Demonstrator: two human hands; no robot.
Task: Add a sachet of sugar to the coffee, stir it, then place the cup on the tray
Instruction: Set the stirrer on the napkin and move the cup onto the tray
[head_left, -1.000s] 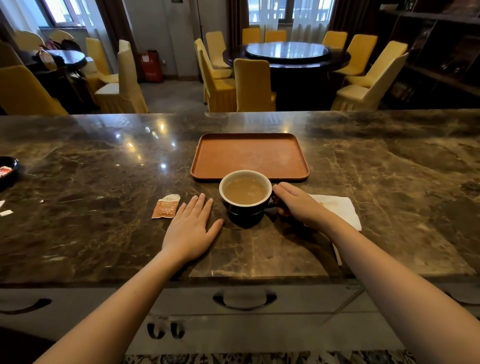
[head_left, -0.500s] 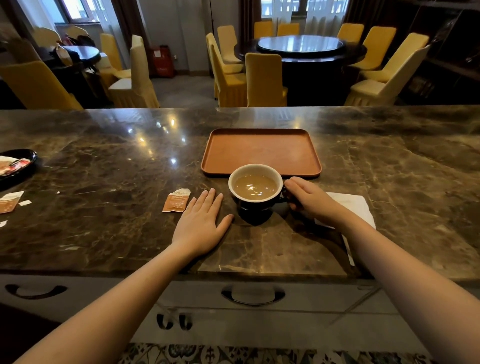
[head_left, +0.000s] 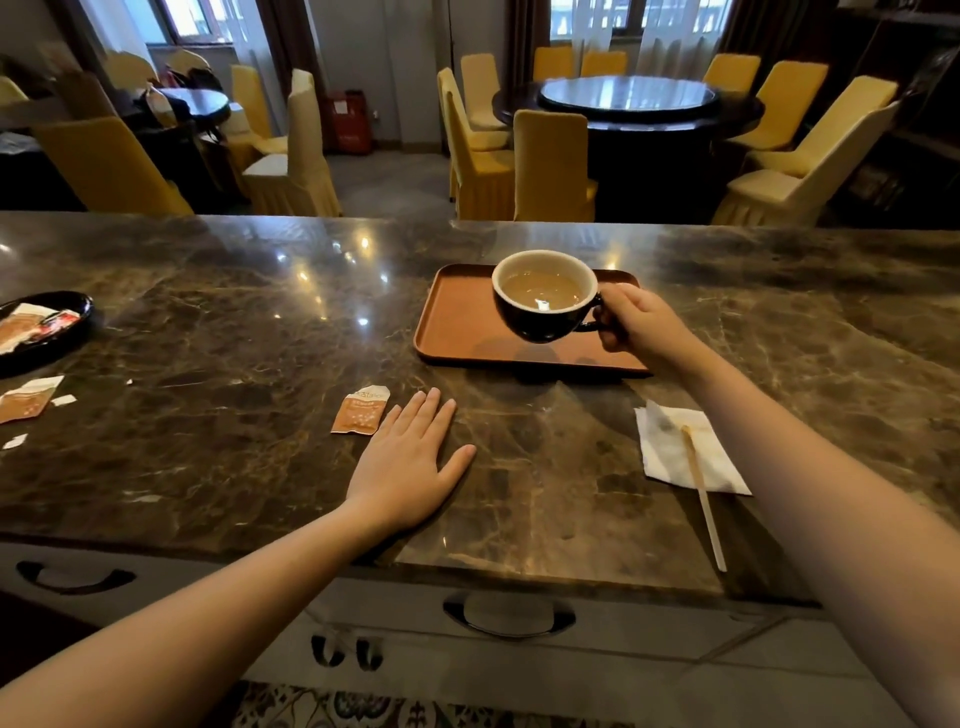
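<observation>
Head view showed the change w/in 1 s: the dark ceramic cup of milky coffee (head_left: 544, 296), which had sat on the brown marble worktop (head_left: 208, 338) just off the near edge of the flat terracotta-coloured rectangular tray (head_left: 457, 322), was now lifted clear and hung above the tray's middle, its shadow on the tray surface below. Right hand (head_left: 636, 325) had its fingers closed around the cup handle. Left hand (head_left: 410, 462) lay flat on the worktop, fingers spread & gripping nothing, same as before.

Judging by the torn orange sugar sachet (head_left: 361, 410) beside the left fingertips and the thin wooden stirrer (head_left: 701, 488) resting on the white paper napkin (head_left: 680, 452) near the worktop's front edge, sugar & stirring looked done; only the set-down was left. Coffee sat high in the cup, so a tilt could spill.

Hard to make out: handle mostly hidden by the fingers, so exact grip unclear. Black dish w/ sachets (head_left: 47, 322) at the worktop's left edge was cut off. Sachet print unreadable.
</observation>
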